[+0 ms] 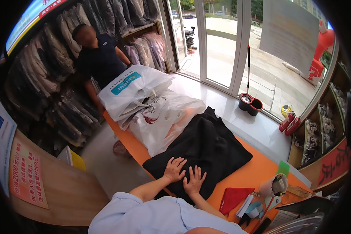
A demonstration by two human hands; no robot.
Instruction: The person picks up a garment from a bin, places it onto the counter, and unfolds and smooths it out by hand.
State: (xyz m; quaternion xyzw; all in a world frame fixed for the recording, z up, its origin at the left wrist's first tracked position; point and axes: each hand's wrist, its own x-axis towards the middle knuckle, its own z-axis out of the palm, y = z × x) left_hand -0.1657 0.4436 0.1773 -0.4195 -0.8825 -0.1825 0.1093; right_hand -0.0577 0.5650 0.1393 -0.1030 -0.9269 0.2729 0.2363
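A black garment [218, 146] lies spread over the orange counter [243, 181]. My left hand [175, 169] rests flat on its near part, fingers spread. Just to the right, my right hand [194, 181] also lies flat on the black cloth with its fingers apart. Neither hand holds anything. Beyond the garment, touching or close to its far left edge, sits a white plastic bag [171, 113] with a printed picture. Behind that stands a fuller white bag [144, 84] with a blue label.
A person [101, 58] in a dark shirt stands at the counter's far end. On the right lie a red cloth [234, 198], a blue tape roll [254, 209] and a holder [273, 186] with small items. A mop bucket [250, 104] stands near the glass doors. Bagged clothes [50, 58] hang at left.
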